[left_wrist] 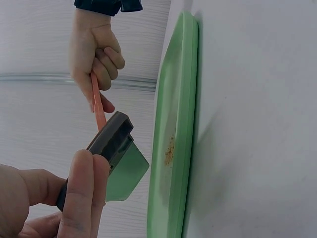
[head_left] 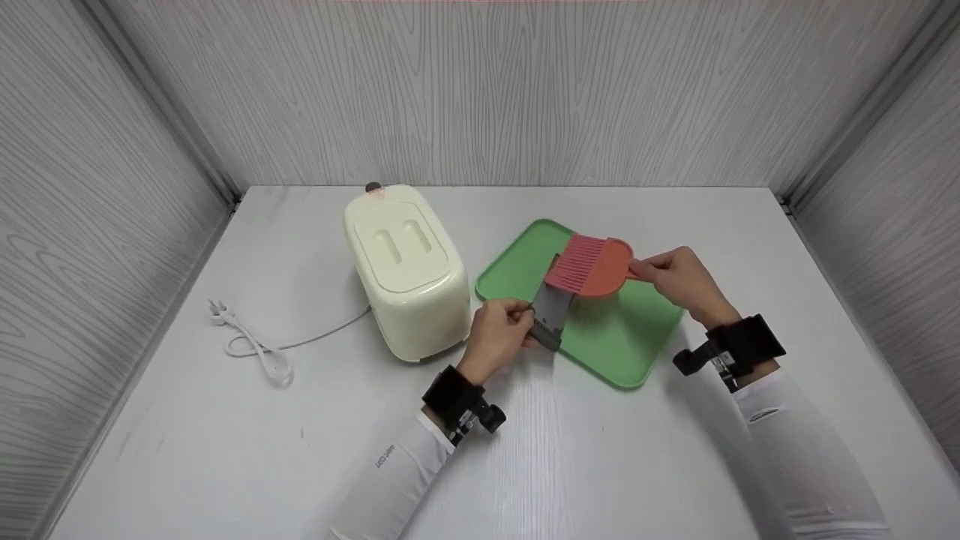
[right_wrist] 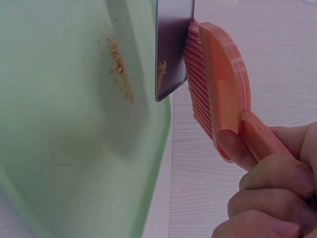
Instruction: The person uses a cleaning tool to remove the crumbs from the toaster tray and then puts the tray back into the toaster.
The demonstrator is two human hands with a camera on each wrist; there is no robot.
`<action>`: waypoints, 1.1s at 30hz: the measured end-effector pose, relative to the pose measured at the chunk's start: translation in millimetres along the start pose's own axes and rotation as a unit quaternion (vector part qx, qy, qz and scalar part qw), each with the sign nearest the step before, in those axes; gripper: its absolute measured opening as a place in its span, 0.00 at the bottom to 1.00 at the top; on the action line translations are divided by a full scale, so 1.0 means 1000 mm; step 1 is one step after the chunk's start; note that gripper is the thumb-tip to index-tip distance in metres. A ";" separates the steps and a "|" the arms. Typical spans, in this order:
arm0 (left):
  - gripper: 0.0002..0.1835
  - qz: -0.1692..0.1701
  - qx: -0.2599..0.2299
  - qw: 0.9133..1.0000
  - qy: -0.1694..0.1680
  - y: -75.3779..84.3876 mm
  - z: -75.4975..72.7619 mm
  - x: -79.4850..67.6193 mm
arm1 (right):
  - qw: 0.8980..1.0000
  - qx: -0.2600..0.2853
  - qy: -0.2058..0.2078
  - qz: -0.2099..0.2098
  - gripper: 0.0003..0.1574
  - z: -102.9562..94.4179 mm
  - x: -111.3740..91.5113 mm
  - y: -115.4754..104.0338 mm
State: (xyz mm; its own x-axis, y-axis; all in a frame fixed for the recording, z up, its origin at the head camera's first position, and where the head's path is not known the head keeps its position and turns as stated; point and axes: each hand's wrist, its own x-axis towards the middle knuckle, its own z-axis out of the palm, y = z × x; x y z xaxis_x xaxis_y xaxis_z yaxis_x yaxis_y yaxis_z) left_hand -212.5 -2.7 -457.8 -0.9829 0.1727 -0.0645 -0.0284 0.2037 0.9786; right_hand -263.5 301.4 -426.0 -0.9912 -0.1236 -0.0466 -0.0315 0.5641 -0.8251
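Observation:
My left hand (head_left: 499, 334) pinches the dark handle end of a thin metal crumb tray (head_left: 551, 307), tilted over the green tray (head_left: 622, 349). In my right hand (head_left: 684, 283) is the handle of an orange brush (head_left: 609, 268) with pink bristles, which lie against the crumb tray in the head view. From the right wrist, the bristles (right_wrist: 198, 84) meet the tray's edge, and a small patch of brown crumbs (right_wrist: 161, 74) shows on its metal. More crumbs (right_wrist: 120, 69) lie in a streak on the green tray below.
A cream toaster (head_left: 427, 322) with its lid on stands left of the green tray. Its white cord (head_left: 322, 337) runs left across the white table to a plug (head_left: 219, 312). Wood-grain panels (head_left: 510, 90) close in the back and sides.

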 end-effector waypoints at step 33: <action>0.13 0.015 -0.005 1.000 -0.005 0.000 -0.002 0.001 | 0.990 -0.131 0.045 -0.019 0.23 -0.018 -0.009 0.007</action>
State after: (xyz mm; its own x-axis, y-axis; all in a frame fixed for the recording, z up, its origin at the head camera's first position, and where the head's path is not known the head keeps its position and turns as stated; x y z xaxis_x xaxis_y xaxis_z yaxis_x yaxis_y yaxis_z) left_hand -213.4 -4.4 -457.8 -0.9816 0.1873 -0.0369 -0.0009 0.1887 0.9820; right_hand -257.6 320.9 -421.6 -0.9957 -0.0832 0.0418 -0.0904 0.7547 -0.6498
